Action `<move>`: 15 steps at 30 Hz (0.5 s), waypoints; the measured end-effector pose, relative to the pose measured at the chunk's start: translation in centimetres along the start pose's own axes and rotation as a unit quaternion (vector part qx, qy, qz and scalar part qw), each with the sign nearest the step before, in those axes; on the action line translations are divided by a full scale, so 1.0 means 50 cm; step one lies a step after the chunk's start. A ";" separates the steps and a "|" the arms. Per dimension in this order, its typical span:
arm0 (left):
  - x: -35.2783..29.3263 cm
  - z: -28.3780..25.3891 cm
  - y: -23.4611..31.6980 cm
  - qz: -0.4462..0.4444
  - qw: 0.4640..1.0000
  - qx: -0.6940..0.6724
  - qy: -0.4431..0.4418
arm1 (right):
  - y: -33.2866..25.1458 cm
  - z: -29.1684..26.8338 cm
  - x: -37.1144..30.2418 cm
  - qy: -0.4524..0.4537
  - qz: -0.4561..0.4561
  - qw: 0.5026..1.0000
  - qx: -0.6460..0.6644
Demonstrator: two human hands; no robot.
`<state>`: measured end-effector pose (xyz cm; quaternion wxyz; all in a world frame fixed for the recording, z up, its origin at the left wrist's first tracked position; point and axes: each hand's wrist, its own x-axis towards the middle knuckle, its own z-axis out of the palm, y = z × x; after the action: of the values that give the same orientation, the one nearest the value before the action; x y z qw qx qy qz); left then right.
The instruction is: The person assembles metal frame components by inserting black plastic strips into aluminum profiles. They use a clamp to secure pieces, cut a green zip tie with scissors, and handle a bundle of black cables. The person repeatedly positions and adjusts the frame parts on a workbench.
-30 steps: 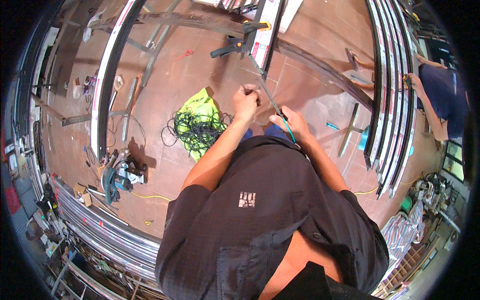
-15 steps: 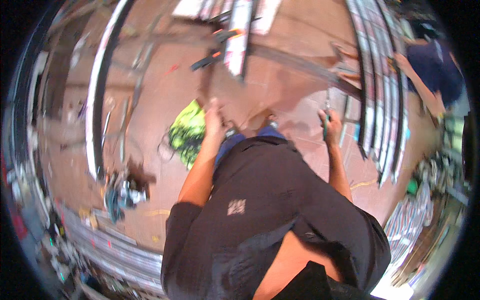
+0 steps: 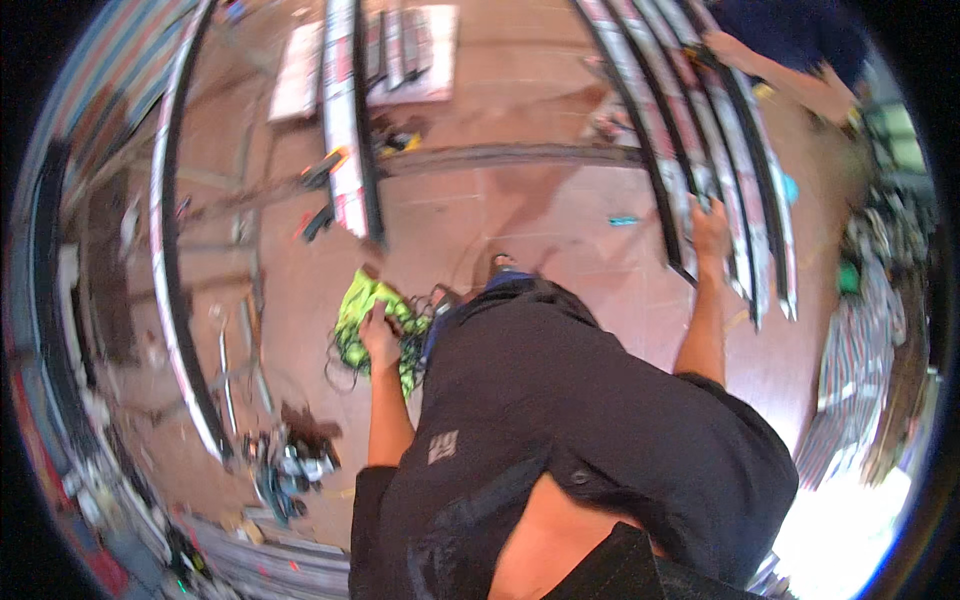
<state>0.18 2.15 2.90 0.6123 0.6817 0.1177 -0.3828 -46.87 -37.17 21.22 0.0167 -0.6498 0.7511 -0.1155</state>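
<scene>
My left hand hangs over a bright yellow-green cloth with dark cords on the floor. Its fingers are loosely bent and a little blurred, and I see nothing in them. Out to the right, my right hand is closed beside a row of long black bars with pale, red-marked faces. A bit of grey metal tool shows at its fingertips. The tool's handle is hidden by the hand. I cannot tell whether the hand touches the bars.
A co-worker's arm reaches over the bars from the right. One long bar lies ahead with orange-and-black clamps by its end; another bar runs along the left. Power tools sit at lower left; a striped sheet lies right.
My right hand, with the green-handled tool in it before, has come up to the bars. My left hand has moved down and left, over the yellow-green cloth. The view has swung rightward.
</scene>
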 end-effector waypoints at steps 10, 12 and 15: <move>0.198 -0.004 0.247 0.165 0.965 0.043 0.200 | 0.046 0.031 0.071 -0.095 -0.008 0.995 -0.016; 0.241 0.010 0.290 0.271 0.916 0.184 0.230 | 0.049 0.032 0.076 -0.102 -0.026 0.994 -0.003; 0.314 0.030 0.334 0.353 0.840 0.349 0.219 | 0.056 0.023 0.077 -0.129 -0.040 0.991 0.008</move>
<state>20.76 -7.81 4.93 0.3858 0.9116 -0.1416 0.0028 -50.00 -40.76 20.04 0.1136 -0.6885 0.7154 -0.0371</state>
